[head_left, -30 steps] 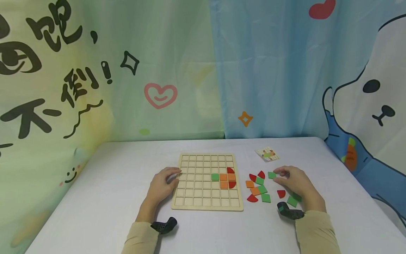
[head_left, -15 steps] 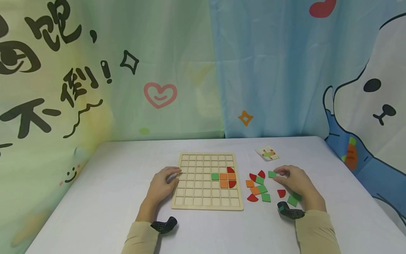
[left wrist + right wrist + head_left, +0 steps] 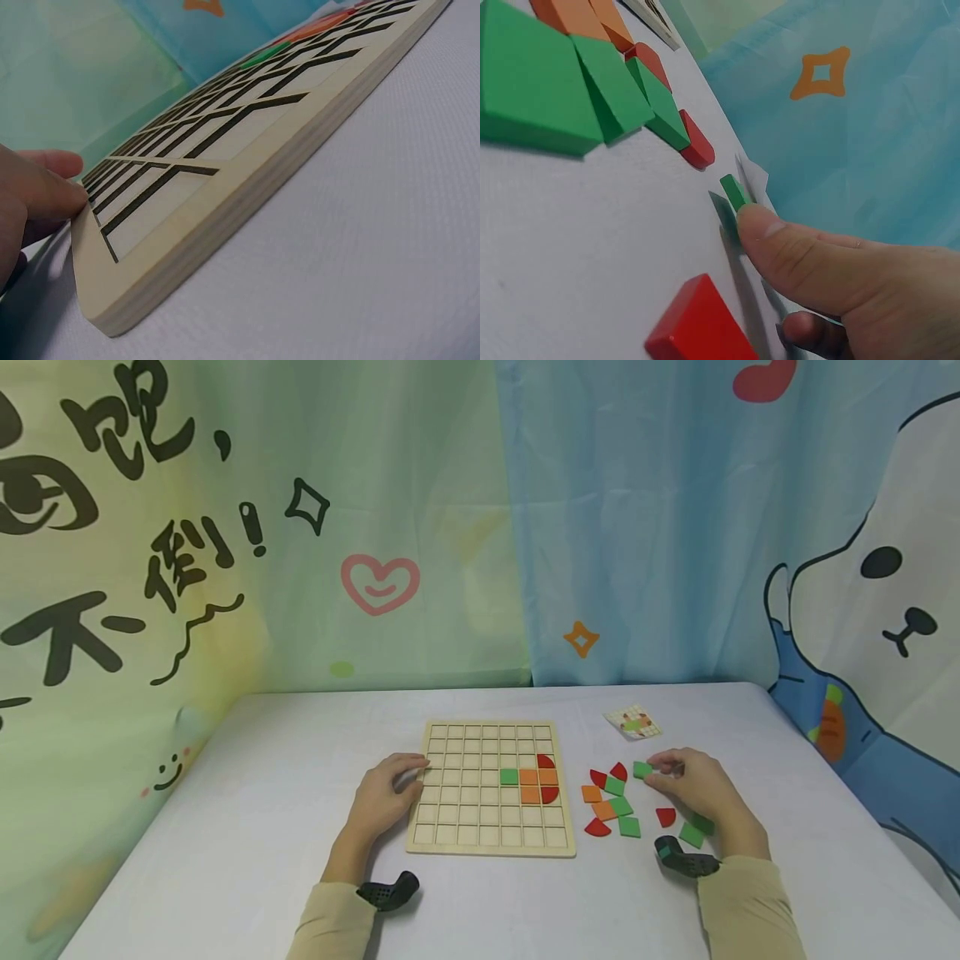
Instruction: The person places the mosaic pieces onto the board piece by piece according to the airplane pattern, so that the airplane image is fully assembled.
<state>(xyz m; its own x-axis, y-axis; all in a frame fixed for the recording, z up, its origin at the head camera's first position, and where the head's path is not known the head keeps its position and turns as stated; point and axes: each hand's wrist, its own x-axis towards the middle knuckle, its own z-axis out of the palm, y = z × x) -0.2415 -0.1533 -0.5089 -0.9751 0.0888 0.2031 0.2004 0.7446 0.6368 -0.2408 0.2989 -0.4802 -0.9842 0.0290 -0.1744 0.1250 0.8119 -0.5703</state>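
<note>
Has lifted 1 green tile (image 3: 641, 770) slightly since earlier, pinched in right fingers (image 3: 667, 757) above desk (image 3: 487, 910), near loose pieces (image 3: 620, 807); rests slack left fingers (image 3: 60, 193) against grid board (image 3: 480, 817) with coloured tiles (image 3: 528, 777) inset.

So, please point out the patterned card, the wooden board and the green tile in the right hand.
Patterned card (image 3: 633, 723): head view, middle of its face.
Wooden board (image 3: 491, 796): head view, bare middle cell.
Green tile (image 3: 736, 192): right wrist view, uncovered part.

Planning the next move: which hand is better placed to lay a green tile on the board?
Probably the right hand: it pinches a green tile, right of the board. The left hand touches the board's left edge, away from the loose tiles.
</note>
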